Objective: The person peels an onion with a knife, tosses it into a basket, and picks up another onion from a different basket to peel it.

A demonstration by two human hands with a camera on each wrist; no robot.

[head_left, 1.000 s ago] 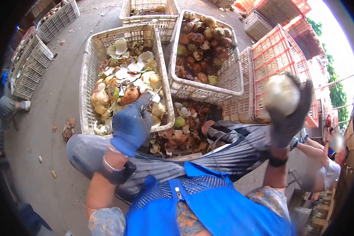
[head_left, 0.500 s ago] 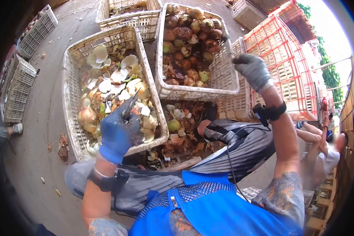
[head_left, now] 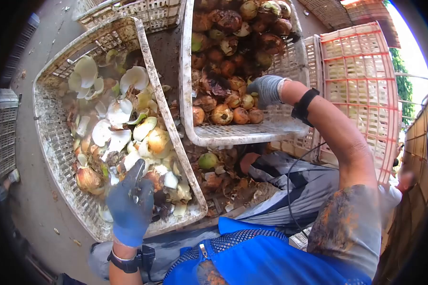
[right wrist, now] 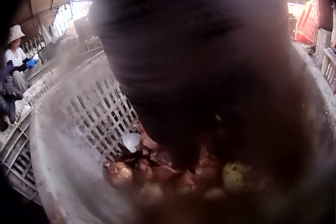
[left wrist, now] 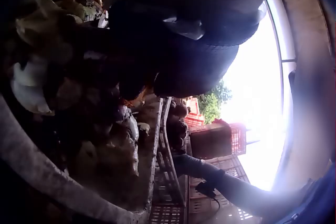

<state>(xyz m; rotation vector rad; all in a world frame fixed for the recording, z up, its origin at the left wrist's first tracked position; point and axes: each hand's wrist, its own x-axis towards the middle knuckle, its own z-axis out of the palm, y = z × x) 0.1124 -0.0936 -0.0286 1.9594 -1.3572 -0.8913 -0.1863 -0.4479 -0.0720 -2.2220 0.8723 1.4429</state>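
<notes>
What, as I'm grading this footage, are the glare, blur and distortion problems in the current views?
Head: fisheye curving, black corners, washed-out sky at right; left wrist: left hand nearly black against glare; right wrist: right hand dark and blurred, crate hazy near the lens.

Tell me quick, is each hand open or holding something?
Left hand: by the onion peels; can't tell if it's holding anything.
Right hand: at the onions, too hidden to tell.

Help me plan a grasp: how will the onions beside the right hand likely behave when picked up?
The onions look rounded, so they may roll if pushed. Their brown, ragged skins could slip or flake. Being piled, neighbours might shift when one is lifted.
</notes>
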